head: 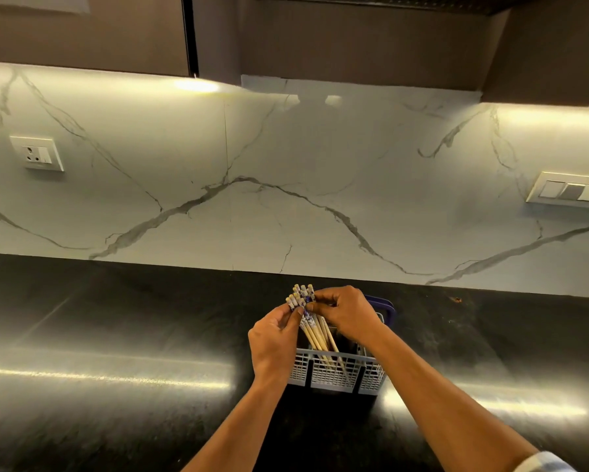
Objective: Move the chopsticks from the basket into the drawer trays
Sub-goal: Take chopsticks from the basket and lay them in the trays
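Note:
A pale lattice cutlery basket (337,373) with a dark blue handle stands on the black counter. A bundle of several wooden chopsticks (315,330) with blue-and-white patterned tops stands in it, leaning left. My left hand (274,342) pinches the patterned tops from the left. My right hand (347,313) grips the same tops from the right, over the basket. The lower chopstick tips are hidden inside the basket. No drawer or tray is in view.
The glossy black counter (116,352) stretches left and right of the basket. A white marble backsplash (286,199) rises behind it, with a socket (38,153) at left and a switch plate (570,192) at right. Brown cabinets hang above.

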A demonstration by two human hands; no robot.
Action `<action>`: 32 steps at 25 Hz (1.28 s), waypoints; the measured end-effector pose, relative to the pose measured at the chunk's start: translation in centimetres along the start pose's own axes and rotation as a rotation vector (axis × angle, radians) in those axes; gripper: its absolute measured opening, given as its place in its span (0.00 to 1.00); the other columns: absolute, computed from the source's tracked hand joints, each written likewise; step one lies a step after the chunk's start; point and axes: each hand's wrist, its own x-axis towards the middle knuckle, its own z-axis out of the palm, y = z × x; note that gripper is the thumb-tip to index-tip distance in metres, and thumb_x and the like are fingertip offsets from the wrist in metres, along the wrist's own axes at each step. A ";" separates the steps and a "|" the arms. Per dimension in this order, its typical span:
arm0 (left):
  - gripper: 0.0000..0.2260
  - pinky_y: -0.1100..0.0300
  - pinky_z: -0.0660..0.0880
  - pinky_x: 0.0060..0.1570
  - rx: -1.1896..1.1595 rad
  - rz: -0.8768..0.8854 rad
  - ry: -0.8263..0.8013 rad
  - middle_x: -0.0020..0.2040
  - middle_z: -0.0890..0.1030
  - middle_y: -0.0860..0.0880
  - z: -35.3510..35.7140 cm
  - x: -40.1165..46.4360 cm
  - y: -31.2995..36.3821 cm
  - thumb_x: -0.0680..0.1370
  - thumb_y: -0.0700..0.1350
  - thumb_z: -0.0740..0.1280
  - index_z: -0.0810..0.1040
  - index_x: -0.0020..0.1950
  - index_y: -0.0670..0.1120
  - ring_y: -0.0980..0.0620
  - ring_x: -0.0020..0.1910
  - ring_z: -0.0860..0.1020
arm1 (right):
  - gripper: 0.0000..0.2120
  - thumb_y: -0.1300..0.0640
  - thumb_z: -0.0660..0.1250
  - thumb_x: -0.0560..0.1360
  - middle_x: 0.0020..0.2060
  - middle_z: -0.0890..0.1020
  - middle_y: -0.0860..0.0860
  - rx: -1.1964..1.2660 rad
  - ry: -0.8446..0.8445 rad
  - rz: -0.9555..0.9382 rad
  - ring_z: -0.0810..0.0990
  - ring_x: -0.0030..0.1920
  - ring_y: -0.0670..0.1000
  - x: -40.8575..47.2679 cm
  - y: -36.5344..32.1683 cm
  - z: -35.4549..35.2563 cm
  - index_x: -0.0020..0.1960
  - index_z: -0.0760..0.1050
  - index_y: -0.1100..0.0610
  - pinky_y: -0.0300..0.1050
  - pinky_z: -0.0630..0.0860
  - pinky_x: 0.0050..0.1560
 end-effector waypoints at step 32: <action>0.06 0.55 0.84 0.43 -0.117 0.147 -0.466 0.44 0.88 0.45 -5.5 2.5 21.9 0.77 0.40 0.71 0.85 0.52 0.45 0.47 0.43 0.87 | 0.09 0.57 0.69 0.77 0.45 0.87 0.57 0.145 0.083 -0.339 0.86 0.46 0.53 -5.0 -13.3 -14.0 0.54 0.84 0.59 0.41 0.83 0.50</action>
